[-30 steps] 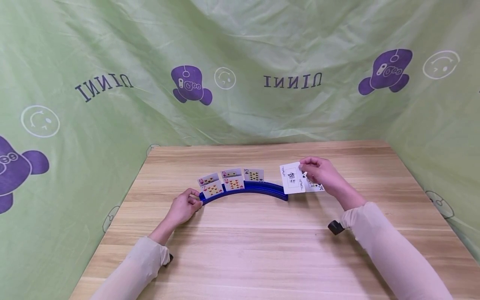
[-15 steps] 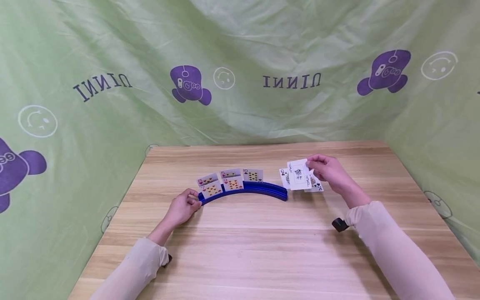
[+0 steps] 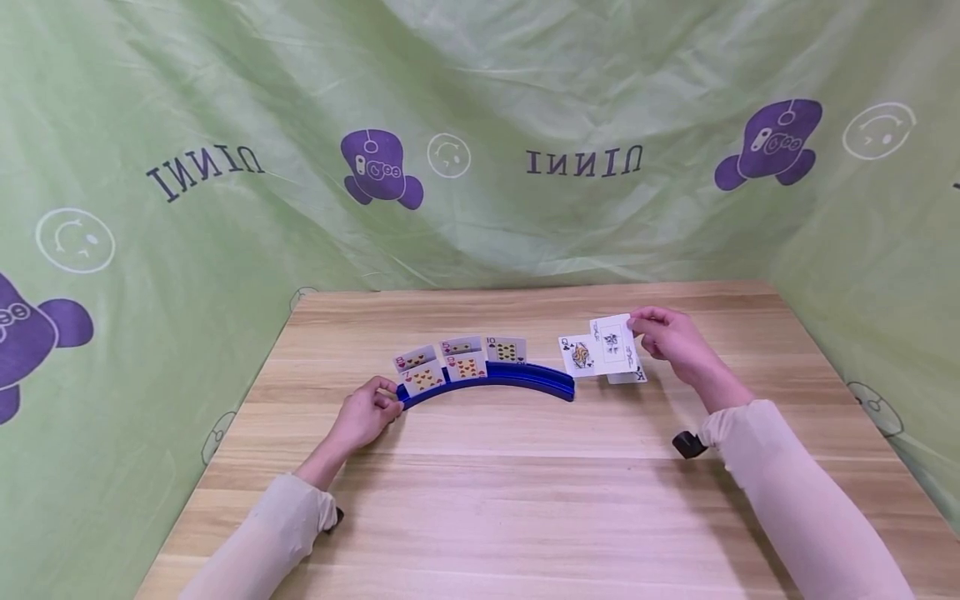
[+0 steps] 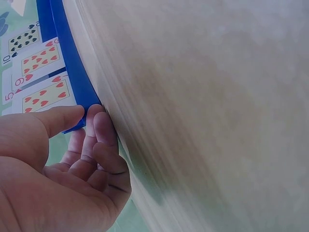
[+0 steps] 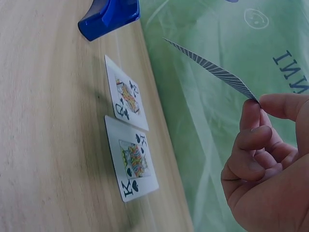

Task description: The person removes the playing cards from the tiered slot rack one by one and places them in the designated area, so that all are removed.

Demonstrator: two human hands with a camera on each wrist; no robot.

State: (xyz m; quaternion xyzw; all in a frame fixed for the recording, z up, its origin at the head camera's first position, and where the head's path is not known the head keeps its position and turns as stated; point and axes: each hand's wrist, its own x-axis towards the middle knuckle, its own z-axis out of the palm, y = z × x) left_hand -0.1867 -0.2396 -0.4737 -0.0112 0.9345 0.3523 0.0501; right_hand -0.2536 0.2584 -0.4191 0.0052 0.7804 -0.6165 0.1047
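Note:
A curved blue card holder [image 3: 536, 379] stands on the table, cards slotted in its left and middle part. My left hand [image 3: 366, 415] pinches its left end between thumb and fingers, seen close in the left wrist view. Up in the air, my right hand [image 3: 678, 343] pinches a black-and-white joker card [image 3: 613, 345] by its corner. The right wrist view shows that card nearly edge-on, its striped back [image 5: 212, 67] visible. Under it on the table lie a queen of clubs [image 5: 126, 96] and a king of spades [image 5: 133, 159], face up, partly covered by the joker in the head view.
The holder bears a seven [image 3: 424, 382] and nine of hearts [image 3: 467, 367] in front, an eight [image 3: 415, 360], a five [image 3: 461, 345] and a ten of spades [image 3: 507, 350] behind. A green printed cloth [image 3: 480, 233] hangs around the wooden table [image 3: 495, 517].
The right hand has carried the joker rightward and slightly up, from beside the holder's right end, uncovering the queen of clubs. The left hand stays on the holder's left end.

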